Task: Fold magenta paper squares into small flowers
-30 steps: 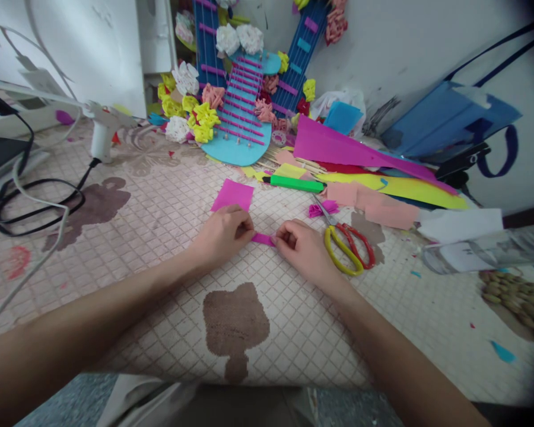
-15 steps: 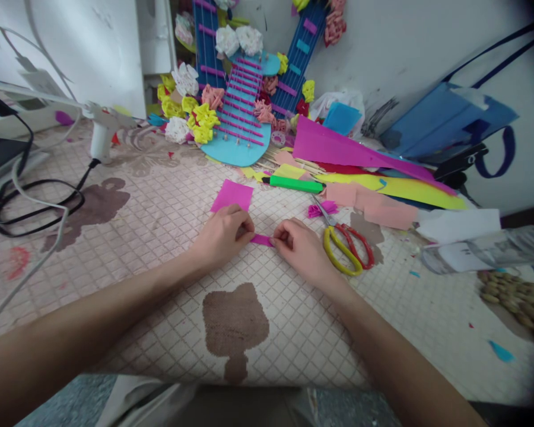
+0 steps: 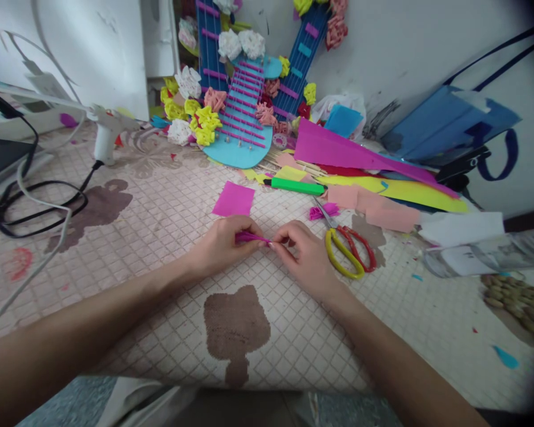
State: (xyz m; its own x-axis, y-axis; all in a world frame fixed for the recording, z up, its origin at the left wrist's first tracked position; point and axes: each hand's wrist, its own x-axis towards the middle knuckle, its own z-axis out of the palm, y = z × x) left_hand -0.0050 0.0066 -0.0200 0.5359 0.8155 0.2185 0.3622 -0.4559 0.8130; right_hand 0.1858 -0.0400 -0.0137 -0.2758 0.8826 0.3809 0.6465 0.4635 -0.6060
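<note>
A narrow folded strip of magenta paper [image 3: 248, 236] runs between my hands above the table's middle. My left hand [image 3: 225, 240] pinches it, fingers closed around most of its length. At the strip's right end, the thumb and fingertips of my right hand [image 3: 303, 252] are closed on the pinched tip. Behind my left hand lies a flat magenta paper square [image 3: 234, 199]. Scissors [image 3: 345, 252] with one yellow and one red handle rest just right of my right hand. Near their blades sits a small crumpled magenta paper piece [image 3: 323, 211].
A green marker [image 3: 296, 186] and coloured paper sheets [image 3: 360, 155] lie at the back right. Paper-flower decorations [image 3: 240, 118] lean on the wall. A white glue gun [image 3: 104, 135] with a black cord stands left. A clear plastic bottle [image 3: 489, 254] lies right.
Both hands stay close together. My left hand has turned and shifted slightly right, and the paper strip, flat before, is now pinched narrow at its right end.
</note>
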